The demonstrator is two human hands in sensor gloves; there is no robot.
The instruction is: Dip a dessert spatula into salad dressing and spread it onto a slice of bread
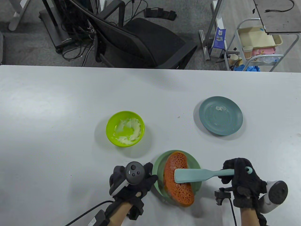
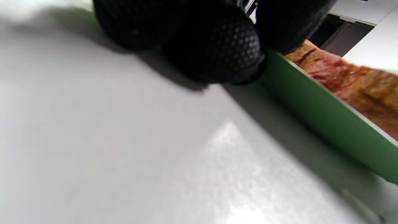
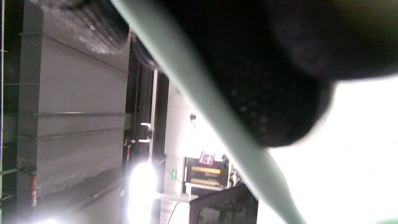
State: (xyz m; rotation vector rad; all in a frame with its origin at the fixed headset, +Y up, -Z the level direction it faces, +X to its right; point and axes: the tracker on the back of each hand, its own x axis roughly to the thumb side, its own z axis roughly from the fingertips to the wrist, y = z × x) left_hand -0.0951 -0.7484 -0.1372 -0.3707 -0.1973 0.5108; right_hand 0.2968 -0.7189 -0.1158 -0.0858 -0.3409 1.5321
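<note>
Down at the near edge of the white tabletop (image 1: 58, 98), the right hand (image 1: 242, 183) has its fingers wrapped round the handle of the pale teal dessert spatula (image 1: 195, 175), and the flat blade lies across the orange, porous bread slice (image 1: 177, 179) sitting in the pale green round plate (image 1: 157, 169). Over on the other side, the left hand (image 1: 131, 182) rests at the plate's left rim; the left wrist view shows gloved fingertips (image 2: 217, 46) against the green wall, curled only loosely, bracing rather than gripping. The salad dressing (image 1: 128, 131) waits in the lime green bowl (image 1: 110, 124), well apart to the upper left, and a teal-blue plate (image 1: 221, 116) with a pale smear sits off to the right. Whether the blade carries any dressing, I can't tell from here. This looks like the spreading stroke. To do it well, I'd say keep the blade nearly flat, press lightly so the spongy slice doesn't tear or slide, draw along its length, and keep that left hand steadying the plate throughout.
</note>
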